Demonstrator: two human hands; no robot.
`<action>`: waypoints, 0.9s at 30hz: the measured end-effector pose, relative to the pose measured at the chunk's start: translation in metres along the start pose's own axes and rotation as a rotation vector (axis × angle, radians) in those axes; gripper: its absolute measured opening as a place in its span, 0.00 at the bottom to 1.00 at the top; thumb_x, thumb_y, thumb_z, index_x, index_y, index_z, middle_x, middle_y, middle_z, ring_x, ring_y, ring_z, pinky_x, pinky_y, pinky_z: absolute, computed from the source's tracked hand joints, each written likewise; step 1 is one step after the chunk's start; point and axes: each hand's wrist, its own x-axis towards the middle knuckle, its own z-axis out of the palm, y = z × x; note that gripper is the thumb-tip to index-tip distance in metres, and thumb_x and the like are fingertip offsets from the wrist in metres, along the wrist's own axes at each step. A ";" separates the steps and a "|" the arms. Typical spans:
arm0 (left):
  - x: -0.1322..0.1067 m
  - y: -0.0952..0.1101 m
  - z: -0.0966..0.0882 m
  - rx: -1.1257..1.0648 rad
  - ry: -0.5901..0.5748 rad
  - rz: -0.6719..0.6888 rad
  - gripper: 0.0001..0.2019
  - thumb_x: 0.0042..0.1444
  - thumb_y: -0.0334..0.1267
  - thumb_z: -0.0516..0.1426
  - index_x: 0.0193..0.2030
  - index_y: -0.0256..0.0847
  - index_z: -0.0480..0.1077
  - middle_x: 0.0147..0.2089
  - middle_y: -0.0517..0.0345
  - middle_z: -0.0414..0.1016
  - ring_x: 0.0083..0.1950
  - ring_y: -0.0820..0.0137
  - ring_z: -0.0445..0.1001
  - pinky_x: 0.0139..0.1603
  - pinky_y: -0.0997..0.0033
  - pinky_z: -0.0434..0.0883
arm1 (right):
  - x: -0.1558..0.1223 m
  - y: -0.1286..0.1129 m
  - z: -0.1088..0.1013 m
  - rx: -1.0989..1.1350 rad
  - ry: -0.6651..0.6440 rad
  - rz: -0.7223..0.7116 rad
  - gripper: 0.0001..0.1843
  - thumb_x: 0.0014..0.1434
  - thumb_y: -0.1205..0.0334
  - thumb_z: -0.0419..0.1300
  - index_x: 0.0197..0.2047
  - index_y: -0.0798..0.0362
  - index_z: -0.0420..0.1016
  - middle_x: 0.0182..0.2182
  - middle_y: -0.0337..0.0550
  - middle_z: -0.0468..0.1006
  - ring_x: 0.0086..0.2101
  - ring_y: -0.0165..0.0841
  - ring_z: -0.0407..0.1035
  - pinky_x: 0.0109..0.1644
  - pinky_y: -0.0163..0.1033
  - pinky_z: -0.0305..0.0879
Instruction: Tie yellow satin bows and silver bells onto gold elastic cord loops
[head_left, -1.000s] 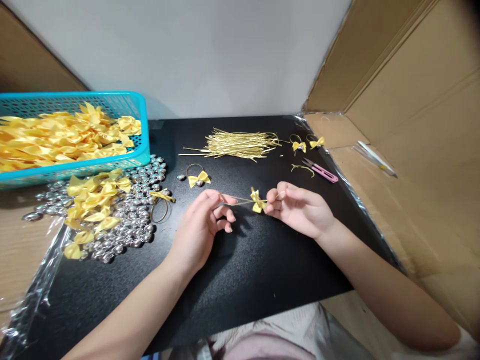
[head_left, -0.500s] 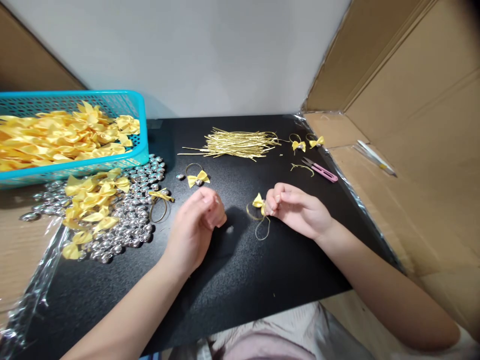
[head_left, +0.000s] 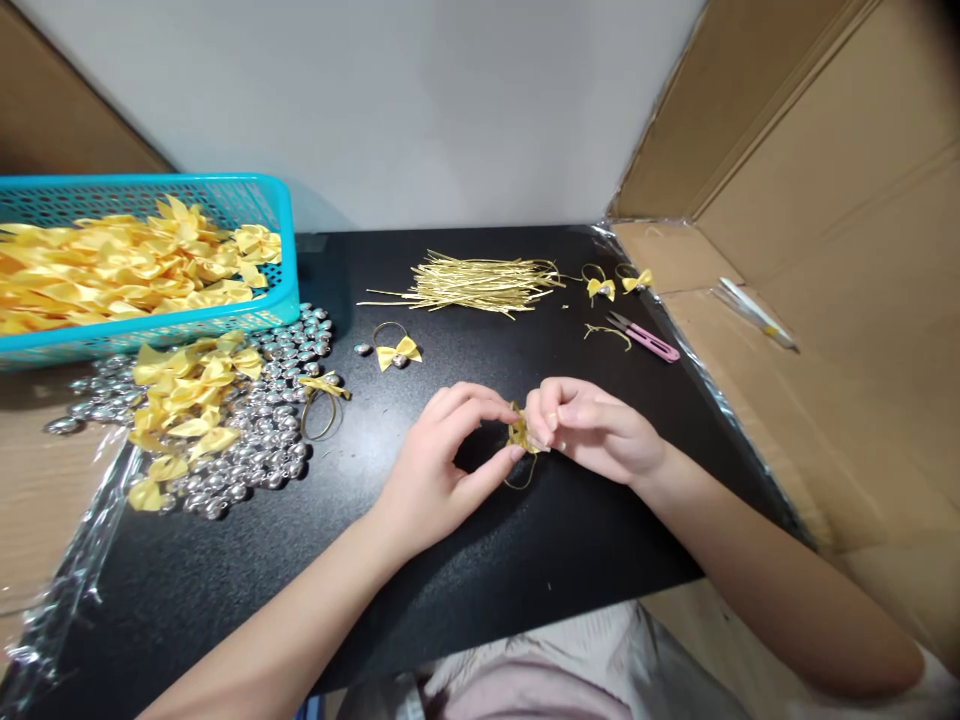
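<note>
A small yellow ribbon bow with a thin cord loop is between my two hands above the black table. The thumb and fingertips of my left hand curve round and meet the bow from its left side. My right hand pinches the bow at its right, and its curled fingers cover that end. Below the fingers hangs the cord loop. Further left lie a finished-looking bow with a silver bell on a ring and another bow on a dark ring.
Yellow bows fill a turquoise basket at the back left. Silver bells and loose bows lie before it. Behind my hands are gold wire ties. Pink snips, two bows and a white-handled tool are at right.
My left hand has moved right, opened from its curled shape and brought its fingertips to the bow. The right hand keeps its pinch in nearly the same place.
</note>
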 end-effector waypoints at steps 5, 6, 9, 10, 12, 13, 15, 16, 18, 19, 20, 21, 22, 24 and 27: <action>0.001 0.002 0.003 0.031 0.050 -0.015 0.02 0.56 0.31 0.62 0.35 0.40 0.73 0.39 0.56 0.71 0.42 0.68 0.72 0.46 0.66 0.69 | 0.001 0.002 0.003 0.021 -0.049 0.003 0.10 0.55 0.62 0.66 0.27 0.57 0.72 0.26 0.39 0.74 0.28 0.27 0.65 0.33 0.34 0.57; 0.001 0.002 0.003 0.043 0.049 -0.020 0.01 0.55 0.32 0.62 0.35 0.40 0.73 0.39 0.56 0.71 0.43 0.67 0.72 0.47 0.65 0.69 | 0.001 0.002 0.003 0.018 -0.053 0.002 0.10 0.55 0.61 0.66 0.27 0.57 0.72 0.26 0.39 0.74 0.28 0.27 0.64 0.33 0.34 0.57; 0.000 0.002 0.004 0.073 0.033 -0.038 0.02 0.55 0.34 0.62 0.36 0.40 0.75 0.43 0.53 0.72 0.46 0.65 0.72 0.49 0.62 0.68 | 0.002 0.002 0.005 -0.002 -0.055 -0.003 0.10 0.54 0.61 0.67 0.27 0.57 0.73 0.26 0.39 0.74 0.28 0.27 0.64 0.34 0.34 0.58; 0.000 0.002 0.004 0.079 0.027 -0.043 0.02 0.55 0.34 0.62 0.36 0.40 0.75 0.44 0.52 0.72 0.46 0.64 0.72 0.49 0.61 0.68 | 0.002 0.002 0.005 -0.008 -0.053 -0.006 0.10 0.54 0.61 0.67 0.27 0.56 0.74 0.26 0.39 0.74 0.28 0.27 0.64 0.34 0.34 0.58; 0.000 0.001 0.004 0.077 0.016 -0.055 0.02 0.56 0.34 0.61 0.35 0.41 0.76 0.45 0.51 0.72 0.46 0.64 0.72 0.48 0.61 0.68 | 0.002 0.002 0.005 -0.016 -0.050 -0.007 0.09 0.55 0.60 0.67 0.28 0.56 0.75 0.27 0.39 0.75 0.28 0.27 0.65 0.34 0.33 0.59; 0.000 0.001 0.004 0.071 0.011 -0.064 0.03 0.57 0.34 0.60 0.34 0.41 0.76 0.44 0.52 0.73 0.45 0.64 0.72 0.47 0.61 0.68 | 0.002 0.002 0.005 -0.016 -0.048 -0.004 0.09 0.55 0.60 0.67 0.28 0.56 0.75 0.27 0.39 0.75 0.28 0.27 0.65 0.35 0.33 0.59; 0.000 0.000 0.004 0.050 0.006 -0.083 0.04 0.58 0.34 0.59 0.34 0.42 0.76 0.44 0.52 0.73 0.45 0.64 0.71 0.47 0.61 0.68 | 0.001 0.002 0.005 -0.006 -0.044 0.009 0.08 0.55 0.60 0.67 0.28 0.56 0.76 0.28 0.39 0.75 0.29 0.27 0.66 0.35 0.33 0.60; 0.001 0.000 0.004 0.038 0.002 -0.091 0.04 0.58 0.34 0.59 0.34 0.42 0.76 0.44 0.52 0.73 0.45 0.64 0.71 0.48 0.61 0.68 | 0.001 0.002 0.005 0.002 -0.041 0.017 0.08 0.55 0.60 0.67 0.29 0.56 0.76 0.28 0.40 0.76 0.29 0.28 0.67 0.35 0.33 0.61; 0.001 0.000 0.005 0.017 -0.004 -0.099 0.04 0.58 0.33 0.59 0.33 0.41 0.74 0.44 0.52 0.72 0.46 0.64 0.71 0.49 0.62 0.67 | 0.001 0.001 0.005 0.013 -0.032 0.025 0.08 0.54 0.61 0.67 0.29 0.56 0.76 0.28 0.40 0.77 0.29 0.28 0.68 0.35 0.34 0.62; 0.001 0.000 0.005 0.008 -0.009 -0.101 0.04 0.58 0.32 0.58 0.33 0.40 0.74 0.44 0.52 0.72 0.46 0.64 0.71 0.49 0.62 0.67 | 0.001 0.001 0.005 0.015 -0.029 0.025 0.08 0.54 0.61 0.67 0.29 0.56 0.76 0.29 0.40 0.77 0.29 0.28 0.68 0.35 0.34 0.62; 0.001 0.000 0.005 0.001 -0.015 -0.104 0.04 0.58 0.32 0.58 0.33 0.40 0.73 0.44 0.51 0.72 0.46 0.64 0.71 0.49 0.62 0.67 | 0.002 0.001 0.005 0.016 -0.027 0.023 0.08 0.54 0.61 0.67 0.29 0.56 0.77 0.29 0.40 0.77 0.29 0.27 0.68 0.35 0.34 0.62; 0.001 0.001 0.005 -0.007 -0.020 -0.108 0.04 0.57 0.31 0.58 0.32 0.40 0.72 0.44 0.51 0.72 0.47 0.64 0.71 0.49 0.62 0.67 | 0.002 0.001 0.005 0.014 -0.025 0.023 0.08 0.55 0.61 0.67 0.29 0.56 0.77 0.29 0.41 0.78 0.29 0.27 0.69 0.36 0.34 0.63; 0.001 0.001 0.005 -0.017 -0.022 -0.114 0.04 0.57 0.31 0.58 0.31 0.39 0.72 0.44 0.52 0.72 0.46 0.64 0.71 0.49 0.62 0.67 | 0.002 0.001 0.005 0.013 -0.024 0.022 0.07 0.55 0.61 0.67 0.29 0.56 0.77 0.30 0.41 0.78 0.30 0.27 0.69 0.36 0.33 0.63; 0.002 0.002 0.004 -0.042 -0.020 -0.131 0.05 0.56 0.30 0.57 0.30 0.39 0.71 0.43 0.52 0.72 0.46 0.64 0.71 0.49 0.62 0.66 | 0.001 0.001 0.004 0.017 -0.017 0.024 0.07 0.55 0.62 0.67 0.29 0.56 0.78 0.30 0.41 0.79 0.30 0.27 0.70 0.36 0.33 0.64; 0.002 0.003 0.001 -0.087 0.005 -0.170 0.06 0.56 0.30 0.56 0.28 0.40 0.70 0.42 0.53 0.72 0.46 0.64 0.71 0.48 0.63 0.66 | 0.001 -0.001 0.003 0.021 0.015 0.027 0.07 0.54 0.62 0.67 0.29 0.57 0.78 0.30 0.41 0.79 0.30 0.26 0.70 0.37 0.32 0.64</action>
